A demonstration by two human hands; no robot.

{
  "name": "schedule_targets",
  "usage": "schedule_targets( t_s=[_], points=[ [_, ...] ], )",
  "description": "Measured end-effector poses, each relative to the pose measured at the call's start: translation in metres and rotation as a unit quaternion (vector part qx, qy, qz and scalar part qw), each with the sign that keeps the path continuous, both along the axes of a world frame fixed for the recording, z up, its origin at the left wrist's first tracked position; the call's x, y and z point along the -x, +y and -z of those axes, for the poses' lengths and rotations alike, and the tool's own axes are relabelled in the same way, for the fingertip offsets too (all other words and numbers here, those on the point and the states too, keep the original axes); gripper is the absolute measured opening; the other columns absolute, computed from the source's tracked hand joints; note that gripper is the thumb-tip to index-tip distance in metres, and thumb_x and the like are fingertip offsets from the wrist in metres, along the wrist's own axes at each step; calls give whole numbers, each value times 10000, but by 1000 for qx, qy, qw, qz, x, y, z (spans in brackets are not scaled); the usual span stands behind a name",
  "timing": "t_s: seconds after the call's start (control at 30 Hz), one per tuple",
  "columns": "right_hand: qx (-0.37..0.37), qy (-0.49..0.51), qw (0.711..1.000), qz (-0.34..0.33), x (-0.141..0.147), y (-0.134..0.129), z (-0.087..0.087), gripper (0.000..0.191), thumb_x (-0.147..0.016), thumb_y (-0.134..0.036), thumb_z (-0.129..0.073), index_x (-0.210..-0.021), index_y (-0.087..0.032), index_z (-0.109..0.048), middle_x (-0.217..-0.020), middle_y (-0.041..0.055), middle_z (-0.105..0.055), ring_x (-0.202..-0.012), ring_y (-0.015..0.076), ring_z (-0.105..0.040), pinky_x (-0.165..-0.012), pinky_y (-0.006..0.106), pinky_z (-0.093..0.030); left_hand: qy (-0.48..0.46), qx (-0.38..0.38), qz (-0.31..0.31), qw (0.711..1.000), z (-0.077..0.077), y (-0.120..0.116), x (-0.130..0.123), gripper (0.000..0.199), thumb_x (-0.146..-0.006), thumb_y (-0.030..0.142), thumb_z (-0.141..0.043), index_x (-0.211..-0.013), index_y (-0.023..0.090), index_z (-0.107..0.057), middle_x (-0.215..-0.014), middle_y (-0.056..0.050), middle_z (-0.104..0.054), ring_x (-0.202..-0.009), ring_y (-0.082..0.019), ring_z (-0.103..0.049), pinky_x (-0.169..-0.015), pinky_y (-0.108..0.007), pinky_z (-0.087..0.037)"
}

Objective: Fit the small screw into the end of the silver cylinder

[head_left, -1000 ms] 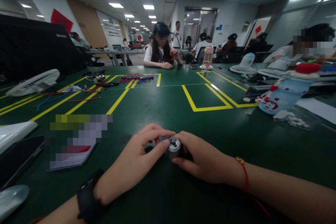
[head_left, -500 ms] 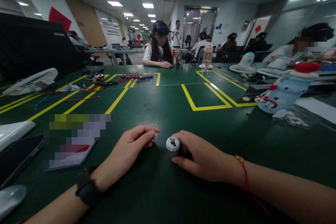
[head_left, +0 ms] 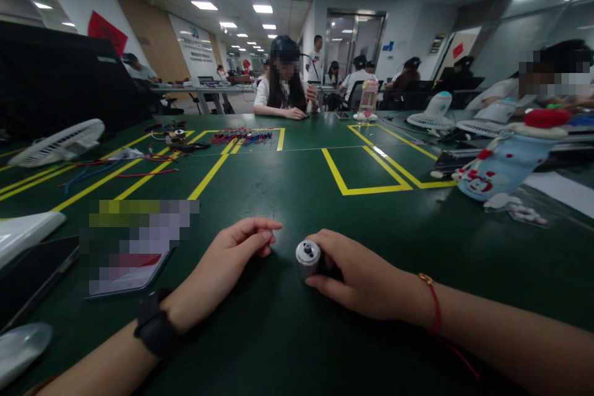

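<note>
My right hand [head_left: 352, 269] is closed around a small electric motor [head_left: 307, 267], a silver metal cylinder. The motor stands upright, its end face with a short shaft turned up, and the thumb and fingers press on its side. To the left, my left hand [head_left: 244, 244] rests apart from the motor with its index finger stretched out and the other fingers loosely curled. Nothing shows in that hand, though its palm is hidden. Under both hands lies the dark green tabletop [head_left: 273, 340].
A phone-like flat item [head_left: 134, 284], partly blurred out, lies left. Wires [head_left: 241, 136] are heaped farther back near yellow tape [head_left: 343, 173]. A blue bottle [head_left: 505, 161] and a small bag [head_left: 520, 207] stand at right. Across the table sits a person [head_left: 283, 86].
The view has shifted very slightly. My right hand keeps its hold on the motor, and my left hand has hardly moved.
</note>
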State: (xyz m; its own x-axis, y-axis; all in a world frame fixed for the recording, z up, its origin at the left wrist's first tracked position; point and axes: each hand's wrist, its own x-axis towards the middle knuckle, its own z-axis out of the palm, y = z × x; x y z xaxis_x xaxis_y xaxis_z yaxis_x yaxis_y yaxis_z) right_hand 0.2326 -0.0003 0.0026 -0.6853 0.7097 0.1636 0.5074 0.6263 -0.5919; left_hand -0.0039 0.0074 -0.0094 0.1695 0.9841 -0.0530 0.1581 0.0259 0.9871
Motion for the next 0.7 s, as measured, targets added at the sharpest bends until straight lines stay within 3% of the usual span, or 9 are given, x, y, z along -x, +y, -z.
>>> schedule_targets(
  t_s=[0.13, 0.23, 0.33, 0.7],
  points=[
    [2, 4, 1000, -2, 0, -1, -1, 305, -841, -231, -638, -1119, -178, -525, -1036, 61, -570, -870, 190, -510, -782, 342, -429, 39, -12, 19, 999, -8, -4, -1, 183, -896, 301, -576, -1048, 278, -675, -861, 22, -639, -779, -146, -567, -717, -258, -427],
    [-1, 13, 1000, -6, 0, -1, 0, 309, -835, -213, -639, -1120, -183, -524, -1041, 60, -571, -867, 188, -510, -780, 343, -426, 95, -47, 92, 990, -21, -9, -6, 200, -915, 322, -551, -1062, 304, -685, -1057, 7, -659, -1004, -198, -580, -889, -316, -416],
    [-8, 21, 1000, -10, 0, -1, 0, 276, -835, -205, -634, -1089, -179, -529, -1020, 60, -570, -843, 181, -506, -768, 339, -421, 111, -100, 129, 980, -31, -13, -13, 219, -930, 327, -525, -1057, 320, -702, -1148, 2, -635, -1106, -221, -552, -990, -353, -377],
    [-18, 16, 1000, -7, 1, -1, 0, 247, -834, -220, -638, -1049, -165, -528, -954, 49, -557, -776, 164, -485, -709, 312, -401, 85, -86, 120, 985, -31, -15, -29, 158, -878, 338, -602, -924, 241, -718, -1010, -32, -664, -953, -215, -620, -825, -319, -492]
  ],
)
